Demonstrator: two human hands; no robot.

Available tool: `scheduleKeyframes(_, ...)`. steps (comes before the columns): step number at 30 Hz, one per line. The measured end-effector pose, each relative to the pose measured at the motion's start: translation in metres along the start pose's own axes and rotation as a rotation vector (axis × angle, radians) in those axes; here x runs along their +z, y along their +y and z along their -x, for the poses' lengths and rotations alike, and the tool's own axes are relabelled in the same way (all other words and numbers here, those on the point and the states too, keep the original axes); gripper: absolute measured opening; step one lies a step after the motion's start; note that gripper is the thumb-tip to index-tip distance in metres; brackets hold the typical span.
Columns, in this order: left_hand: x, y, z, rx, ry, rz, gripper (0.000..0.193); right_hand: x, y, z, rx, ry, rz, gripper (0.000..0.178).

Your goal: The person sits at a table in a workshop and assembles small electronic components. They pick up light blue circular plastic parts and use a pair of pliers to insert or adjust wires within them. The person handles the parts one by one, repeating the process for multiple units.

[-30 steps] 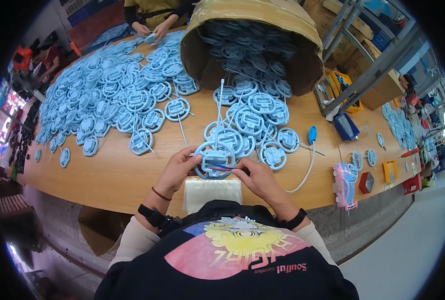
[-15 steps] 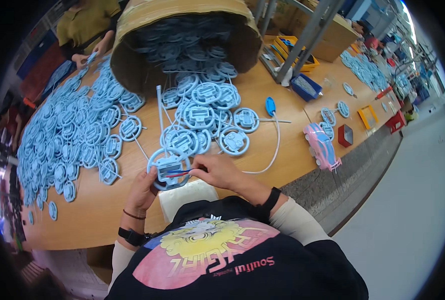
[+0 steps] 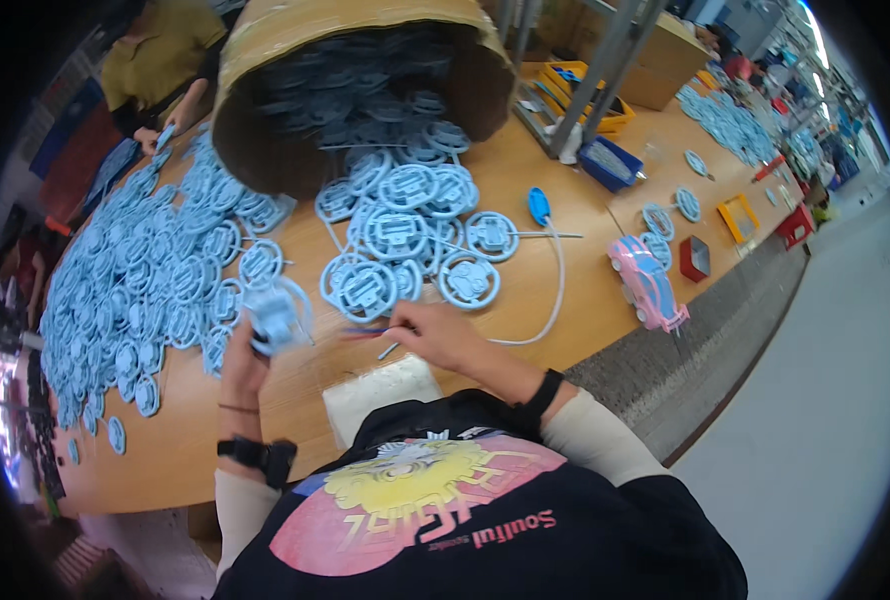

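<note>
My left hand [image 3: 245,362] grips a light blue toy steering wheel [image 3: 279,318], blurred by motion, beside the left-hand heap of like wheels [image 3: 140,270]. My right hand [image 3: 431,332] is closed on a thin red and blue object [image 3: 363,334] that points left; it is too blurred to name exactly. A smaller pile of wheels [image 3: 397,230] lies just beyond my hands, several with their slotted hub faces showing. Near my body, a pale flat pad [image 3: 380,395] lies on the table.
A big cardboard drum [image 3: 365,20] lies tipped, wheels spilling out. To the right are a blue tool with white cord [image 3: 539,206], a pink toy car [image 3: 649,280], a blue bin [image 3: 610,163] and a red box [image 3: 695,258]. A co-worker's hand [image 3: 148,138] holds a part at far left.
My left hand has carried the steering wheel left, away from my right hand. The red and blue object has come off the wheel and stays in my right hand.
</note>
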State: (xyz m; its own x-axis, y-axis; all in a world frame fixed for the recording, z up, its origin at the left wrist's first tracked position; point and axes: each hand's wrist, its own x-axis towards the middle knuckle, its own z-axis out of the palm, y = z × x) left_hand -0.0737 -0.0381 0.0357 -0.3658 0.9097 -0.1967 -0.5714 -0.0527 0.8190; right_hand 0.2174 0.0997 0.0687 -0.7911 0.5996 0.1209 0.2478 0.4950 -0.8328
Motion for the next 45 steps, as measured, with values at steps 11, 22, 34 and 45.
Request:
scheduleKeyframes(11, 0.062, -0.033, -0.063, -0.625, 0.022, -0.707, 0.057, -0.033, 0.005, 0.007, 0.171, 0.159, -0.061, 0.023)
scheduleKeyframes(22, 0.055, -0.053, 0.006, -0.358, 0.021, -0.223, 0.026, -0.024, 0.005, 0.015, 0.199, 0.033, 0.033, 0.022)
scheduleKeyframes(34, 0.092, -0.036, 0.044, -0.196, -0.023, -0.115, 0.025, -0.015, -0.017, 0.010, 0.051, -0.125, 0.071, 0.020)
scheduleKeyframes(45, 0.096, -0.032, 0.042, -0.236, -0.166, -0.008, 0.037, -0.015, -0.010, 0.009, -0.075, -0.073, 0.066, 0.020)
